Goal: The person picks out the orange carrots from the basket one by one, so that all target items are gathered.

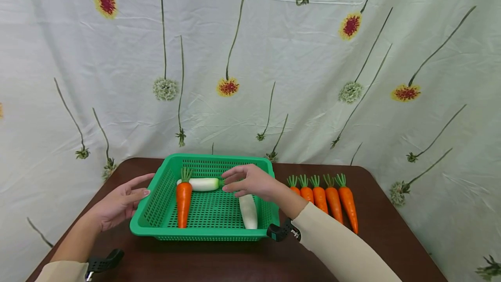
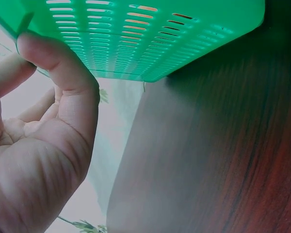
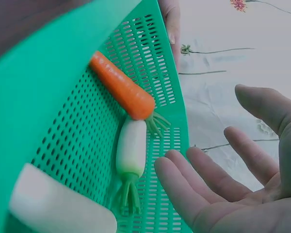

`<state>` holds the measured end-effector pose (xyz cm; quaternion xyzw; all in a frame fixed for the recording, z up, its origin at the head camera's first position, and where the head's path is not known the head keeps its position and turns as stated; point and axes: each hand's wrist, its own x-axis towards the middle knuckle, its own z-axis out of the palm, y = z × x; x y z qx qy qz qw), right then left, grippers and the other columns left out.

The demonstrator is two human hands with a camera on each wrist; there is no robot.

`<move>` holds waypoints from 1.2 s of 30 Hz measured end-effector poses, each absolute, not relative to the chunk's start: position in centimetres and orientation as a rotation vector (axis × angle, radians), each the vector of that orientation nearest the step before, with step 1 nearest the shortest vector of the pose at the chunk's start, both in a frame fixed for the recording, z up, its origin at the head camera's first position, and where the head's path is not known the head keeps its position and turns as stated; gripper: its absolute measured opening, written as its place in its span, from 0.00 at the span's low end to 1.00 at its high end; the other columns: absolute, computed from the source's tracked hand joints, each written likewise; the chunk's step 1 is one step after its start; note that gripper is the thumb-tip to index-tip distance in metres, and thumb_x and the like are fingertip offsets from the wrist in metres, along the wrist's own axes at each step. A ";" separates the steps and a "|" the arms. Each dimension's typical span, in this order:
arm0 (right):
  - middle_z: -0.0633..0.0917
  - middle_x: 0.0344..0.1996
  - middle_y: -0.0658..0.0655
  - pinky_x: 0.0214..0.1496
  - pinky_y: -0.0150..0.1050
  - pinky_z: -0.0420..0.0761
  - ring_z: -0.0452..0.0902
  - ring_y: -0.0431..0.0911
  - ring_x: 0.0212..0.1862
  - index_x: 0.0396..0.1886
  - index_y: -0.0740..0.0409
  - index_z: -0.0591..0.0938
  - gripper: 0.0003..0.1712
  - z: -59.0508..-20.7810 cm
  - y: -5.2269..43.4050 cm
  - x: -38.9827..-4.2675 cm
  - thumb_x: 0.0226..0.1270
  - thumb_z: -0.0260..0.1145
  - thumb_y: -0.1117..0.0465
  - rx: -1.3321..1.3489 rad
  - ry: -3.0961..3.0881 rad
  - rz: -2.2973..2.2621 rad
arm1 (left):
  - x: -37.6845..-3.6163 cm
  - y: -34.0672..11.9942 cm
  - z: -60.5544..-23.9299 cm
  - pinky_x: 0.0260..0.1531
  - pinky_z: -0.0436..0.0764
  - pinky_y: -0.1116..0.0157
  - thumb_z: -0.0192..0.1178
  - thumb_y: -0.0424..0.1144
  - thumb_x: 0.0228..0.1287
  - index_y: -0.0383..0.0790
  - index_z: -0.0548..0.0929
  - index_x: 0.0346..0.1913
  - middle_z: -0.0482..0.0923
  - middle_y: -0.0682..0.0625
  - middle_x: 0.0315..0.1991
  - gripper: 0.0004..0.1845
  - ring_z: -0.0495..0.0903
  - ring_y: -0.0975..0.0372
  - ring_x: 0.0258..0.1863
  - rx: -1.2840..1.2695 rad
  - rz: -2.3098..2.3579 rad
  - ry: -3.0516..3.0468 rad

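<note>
**Open hands at a green perforated basket**

A rectangular green basket (image 1: 156, 212) of moulded plastic, its walls and floor pierced by rows of small slots, is set on a dark brown table (image 1: 219, 260) with a smooth, faintly grained surface. Inside it three things are seen: a glossy orange carrot (image 1: 183, 203) with a tapered body and a green tuft, laid lengthwise by the left wall; a smooth white radish (image 1: 199, 184) with a green stalk end, laid crosswise near the far wall, its side touched by the carrot's top; and a second white radish (image 1: 248, 212), blunt and cylindrical, laid along the right wall. Five more carrots (image 1: 326, 199), alike in shape and sheen, are lined up side by side on the table just right of the basket.

The left hand (image 1: 119, 203) is held at the basket's left wall, fingers extended and relaxed, with nothing gripped; in the left wrist view the thumb tip is seen touching the rim. The right hand (image 1: 250, 182) is held above the basket's far right part, over the green end of the crosswise radish, palm turned down, fingers spread and only slightly bent, nothing held. A cream sleeve (image 1: 340, 247) covers the right forearm. A creased pale cloth (image 1: 274, 55) printed with long-stemmed flowers hangs behind the table.
</note>
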<state>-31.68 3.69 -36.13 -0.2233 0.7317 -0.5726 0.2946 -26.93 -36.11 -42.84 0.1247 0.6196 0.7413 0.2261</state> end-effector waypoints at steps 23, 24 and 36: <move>0.82 0.51 0.58 0.47 0.46 0.84 0.82 0.47 0.47 0.49 0.45 0.82 0.20 -37.3 -1.3 -33.2 0.54 0.73 0.59 -0.601 1.983 -1.474 | -27.0 -36.2 -43.2 0.49 0.77 0.44 0.39 0.31 0.75 0.44 0.34 0.74 0.78 0.43 0.55 0.34 0.81 0.48 0.50 0.334 2.047 1.703; 0.83 0.50 0.57 0.47 0.45 0.84 0.82 0.48 0.48 0.49 0.45 0.82 0.20 -37.4 -1.4 -33.3 0.54 0.73 0.59 -0.595 1.987 -1.472 | -27.0 -36.2 -43.2 0.49 0.77 0.44 0.39 0.31 0.75 0.44 0.34 0.74 0.79 0.43 0.55 0.34 0.81 0.48 0.50 0.332 2.047 1.705; 0.83 0.47 0.54 0.53 0.55 0.80 0.83 0.46 0.43 0.46 0.45 0.84 0.18 -37.9 -3.9 -33.9 0.53 0.74 0.59 -0.570 1.998 -1.474 | -27.0 -36.2 -43.1 0.49 0.77 0.45 0.39 0.32 0.75 0.45 0.34 0.75 0.78 0.43 0.55 0.34 0.81 0.48 0.51 0.337 2.051 1.710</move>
